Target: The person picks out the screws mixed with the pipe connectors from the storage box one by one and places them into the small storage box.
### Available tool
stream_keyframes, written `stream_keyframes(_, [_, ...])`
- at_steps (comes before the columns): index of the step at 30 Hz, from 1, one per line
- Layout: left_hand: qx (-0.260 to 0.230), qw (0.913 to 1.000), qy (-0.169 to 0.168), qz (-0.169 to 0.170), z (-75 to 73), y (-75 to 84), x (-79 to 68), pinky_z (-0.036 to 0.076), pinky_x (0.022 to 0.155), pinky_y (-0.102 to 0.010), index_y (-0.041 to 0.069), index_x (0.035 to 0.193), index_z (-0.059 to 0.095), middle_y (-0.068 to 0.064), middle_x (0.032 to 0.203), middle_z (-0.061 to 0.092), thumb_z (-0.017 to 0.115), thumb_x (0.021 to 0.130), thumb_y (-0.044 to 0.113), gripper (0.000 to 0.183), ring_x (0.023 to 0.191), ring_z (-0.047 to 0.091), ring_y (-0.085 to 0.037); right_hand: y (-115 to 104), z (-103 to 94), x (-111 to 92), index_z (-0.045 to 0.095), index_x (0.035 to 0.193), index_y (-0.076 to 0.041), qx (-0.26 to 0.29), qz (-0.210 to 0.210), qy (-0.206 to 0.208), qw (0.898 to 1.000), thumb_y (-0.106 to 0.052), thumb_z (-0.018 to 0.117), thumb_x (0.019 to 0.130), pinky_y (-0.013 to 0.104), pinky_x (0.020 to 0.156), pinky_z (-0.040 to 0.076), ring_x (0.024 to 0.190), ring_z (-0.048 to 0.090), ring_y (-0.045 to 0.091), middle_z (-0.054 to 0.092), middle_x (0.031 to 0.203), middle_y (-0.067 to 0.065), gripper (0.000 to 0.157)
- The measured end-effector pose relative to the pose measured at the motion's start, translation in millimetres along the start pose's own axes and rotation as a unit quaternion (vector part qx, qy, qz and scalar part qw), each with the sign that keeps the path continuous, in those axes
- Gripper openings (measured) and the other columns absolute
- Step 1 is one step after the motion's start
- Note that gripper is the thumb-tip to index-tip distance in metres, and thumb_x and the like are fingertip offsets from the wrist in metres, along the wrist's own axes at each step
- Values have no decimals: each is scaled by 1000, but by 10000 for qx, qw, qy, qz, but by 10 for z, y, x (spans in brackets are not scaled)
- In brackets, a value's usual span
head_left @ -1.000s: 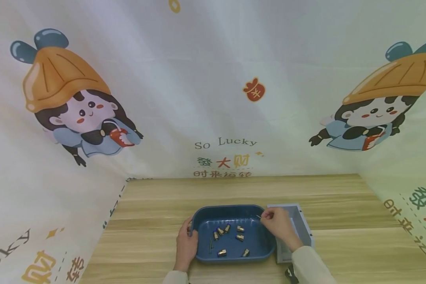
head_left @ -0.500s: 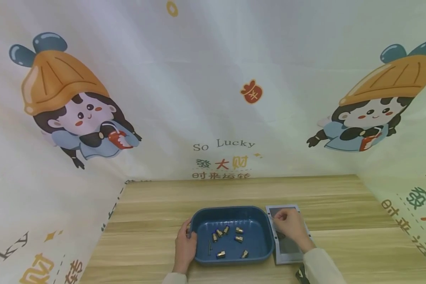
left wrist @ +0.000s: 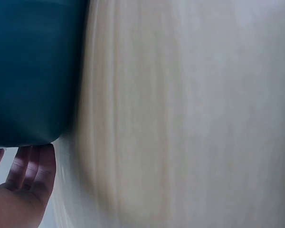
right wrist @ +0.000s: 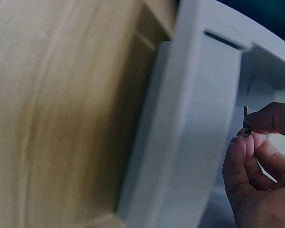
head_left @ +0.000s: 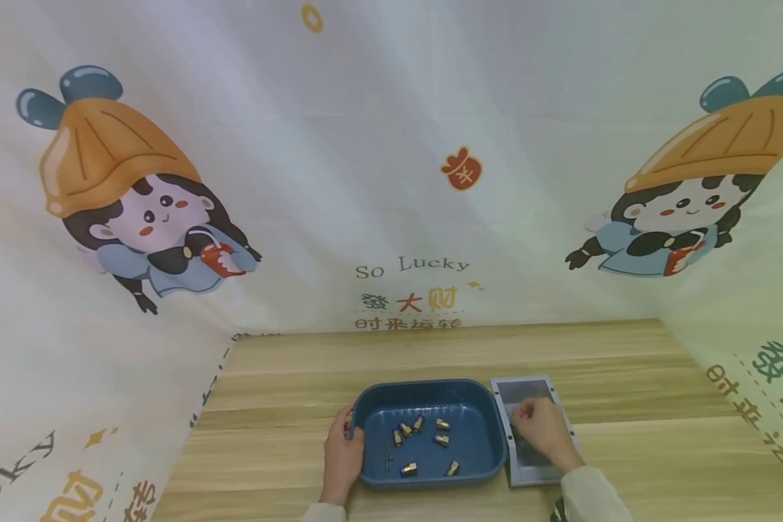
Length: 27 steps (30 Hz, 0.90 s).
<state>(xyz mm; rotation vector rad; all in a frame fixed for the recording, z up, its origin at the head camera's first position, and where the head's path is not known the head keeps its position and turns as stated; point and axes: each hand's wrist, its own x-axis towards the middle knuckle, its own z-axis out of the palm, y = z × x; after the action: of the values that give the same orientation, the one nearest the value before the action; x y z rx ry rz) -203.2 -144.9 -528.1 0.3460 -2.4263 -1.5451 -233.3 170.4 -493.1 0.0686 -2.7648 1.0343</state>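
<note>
My left hand (head_left: 343,458) grips the left rim of a blue tray (head_left: 424,390), thumb at the rim and fingers along the outer wall; its fingertips (left wrist: 46,151) press that wall in the left wrist view. Inside lie several brass fittings (head_left: 409,469) with blue ends and what looks like a thin screw or two (head_left: 388,457). Over the grey box (head_left: 532,475) to the right, my right hand (head_left: 547,433) pinches a cross-head screw (right wrist: 246,132) between thumb and fingertips. In the right wrist view, the screw is inside the box's outline, near its inner wall.
The wooden tabletop (head_left: 287,406) carries the tray and box, close side by side. A printed curtain (head_left: 365,181) stands behind and at both sides. Something dark (head_left: 558,510) shows by the right sleeve.
My right hand has moved right from the tray's right end to over the grey box, carrying the screw. My left hand keeps its grip on the tray.
</note>
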Motion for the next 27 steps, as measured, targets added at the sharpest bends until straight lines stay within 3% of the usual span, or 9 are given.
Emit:
stream_keyframes(19, [83,9998,-90,-154,29,-22,-4,43,61,-28,8,126,47,-12,92,57,48,82,2,44,74,52,-17,159,128,-79,64,66,-5,-253,114,-230,9994,-3,58,68,29,54,44,56,52,13,61,62,2,6])
stream_keyframes(27, [152,9998,-67,-143,21,-31,10,43,62,-28,8,127,47,-12,92,57,48,83,3,44,75,52,-18,152,132,-76,65,66,-6,-220,-10,-133,9997,-1,60,64,31,55,43,58,54,14,63,63,3,8])
